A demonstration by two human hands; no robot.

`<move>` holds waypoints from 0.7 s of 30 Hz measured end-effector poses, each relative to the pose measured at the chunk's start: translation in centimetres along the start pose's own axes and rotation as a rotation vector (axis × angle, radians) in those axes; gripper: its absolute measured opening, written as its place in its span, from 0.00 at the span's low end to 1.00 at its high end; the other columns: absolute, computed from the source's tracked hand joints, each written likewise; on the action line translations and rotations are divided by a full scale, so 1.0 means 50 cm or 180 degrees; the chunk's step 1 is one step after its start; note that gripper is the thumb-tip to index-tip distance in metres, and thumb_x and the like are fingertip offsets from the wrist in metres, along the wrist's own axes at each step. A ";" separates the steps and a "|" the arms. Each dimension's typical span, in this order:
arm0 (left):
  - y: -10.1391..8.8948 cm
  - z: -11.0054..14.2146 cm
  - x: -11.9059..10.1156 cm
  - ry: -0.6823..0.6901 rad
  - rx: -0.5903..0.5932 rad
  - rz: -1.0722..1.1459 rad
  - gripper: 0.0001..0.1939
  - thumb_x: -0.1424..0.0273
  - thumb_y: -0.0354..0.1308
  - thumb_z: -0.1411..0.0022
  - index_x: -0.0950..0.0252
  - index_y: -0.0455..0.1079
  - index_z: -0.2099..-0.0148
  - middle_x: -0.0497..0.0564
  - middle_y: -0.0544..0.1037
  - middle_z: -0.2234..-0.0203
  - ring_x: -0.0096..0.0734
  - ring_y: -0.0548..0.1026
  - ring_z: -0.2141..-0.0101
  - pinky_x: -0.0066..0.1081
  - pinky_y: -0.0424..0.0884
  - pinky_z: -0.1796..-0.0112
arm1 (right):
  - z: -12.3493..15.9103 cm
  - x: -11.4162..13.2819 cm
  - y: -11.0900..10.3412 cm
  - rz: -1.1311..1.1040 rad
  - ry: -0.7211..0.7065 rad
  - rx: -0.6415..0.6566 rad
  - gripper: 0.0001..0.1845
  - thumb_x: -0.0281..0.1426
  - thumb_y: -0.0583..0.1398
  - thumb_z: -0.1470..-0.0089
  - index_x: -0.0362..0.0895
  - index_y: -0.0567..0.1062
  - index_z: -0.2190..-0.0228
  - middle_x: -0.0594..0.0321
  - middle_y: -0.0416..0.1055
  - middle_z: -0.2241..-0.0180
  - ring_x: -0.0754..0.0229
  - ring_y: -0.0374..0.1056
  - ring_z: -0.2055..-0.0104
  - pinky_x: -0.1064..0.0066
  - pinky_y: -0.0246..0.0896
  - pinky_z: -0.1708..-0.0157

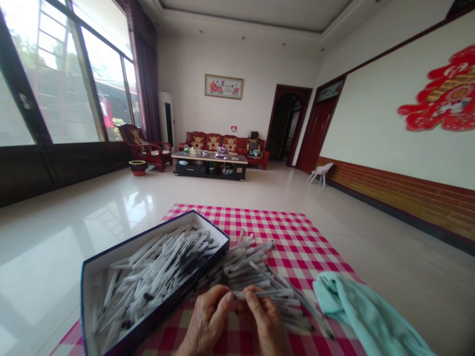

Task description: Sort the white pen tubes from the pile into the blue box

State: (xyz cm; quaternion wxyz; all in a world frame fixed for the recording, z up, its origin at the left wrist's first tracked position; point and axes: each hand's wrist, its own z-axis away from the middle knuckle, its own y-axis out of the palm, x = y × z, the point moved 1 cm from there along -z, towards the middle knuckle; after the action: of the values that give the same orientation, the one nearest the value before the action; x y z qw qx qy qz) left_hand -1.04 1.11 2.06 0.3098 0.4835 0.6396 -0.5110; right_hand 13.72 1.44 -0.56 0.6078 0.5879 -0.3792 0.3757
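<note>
My left hand (pixel 206 316) and my right hand (pixel 264 321) sit close together low in the view, each pinching a thin translucent ballpoint pen (pixel 264 293) that lies across them. A loose pile of similar pens (pixel 248 264) spreads over the pink checked cloth (pixel 297 247) beneath and beyond my right hand. To the left of my left hand stands a long, dark blue box with white inner walls (pixel 156 237), filled with many more pens lying at mixed angles. My left hand is just beside the box's near wall, not touching it as far as I can see.
A crumpled pale teal cloth (pixel 356 311) lies on the right of the checked cloth. Beyond it, a glossy tiled floor (pixel 96 207) runs to a low table (pixel 210 165), red sofa (pixel 222 143) and armchair (pixel 144 148).
</note>
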 end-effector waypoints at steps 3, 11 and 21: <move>-0.004 0.002 -0.003 0.0115 0.0092 0.0049 0.15 0.61 0.50 0.38 0.65 0.69 0.68 0.47 0.71 0.78 0.27 0.66 0.75 0.23 0.60 0.73 | 0.004 0.005 0.003 0.0063 -0.0047 0.0045 0.14 0.40 0.65 0.53 0.44 0.76 0.68 0.61 0.76 0.75 0.57 0.71 0.73 0.67 0.66 0.71; 0.010 -0.002 0.001 -0.0391 0.0081 0.0018 0.24 0.54 0.43 0.37 0.64 0.59 0.79 0.43 0.60 0.84 0.25 0.58 0.80 0.25 0.54 0.77 | 0.003 0.004 0.008 0.0052 -0.0051 0.0188 0.14 0.40 0.66 0.54 0.44 0.75 0.68 0.61 0.77 0.76 0.57 0.71 0.73 0.68 0.65 0.71; -0.002 0.002 -0.003 -0.0061 0.0097 0.0290 0.18 0.56 0.50 0.39 0.67 0.69 0.69 0.47 0.69 0.78 0.27 0.64 0.75 0.24 0.59 0.73 | 0.001 0.003 0.003 0.0055 -0.0081 0.0111 0.14 0.40 0.65 0.53 0.44 0.75 0.67 0.59 0.77 0.73 0.53 0.72 0.71 0.65 0.66 0.70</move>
State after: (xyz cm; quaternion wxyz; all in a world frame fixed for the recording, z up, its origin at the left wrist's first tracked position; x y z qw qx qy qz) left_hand -1.07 0.97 2.20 0.3316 0.5119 0.6061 -0.5106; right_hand 13.64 1.42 -0.34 0.5893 0.5999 -0.3853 0.3800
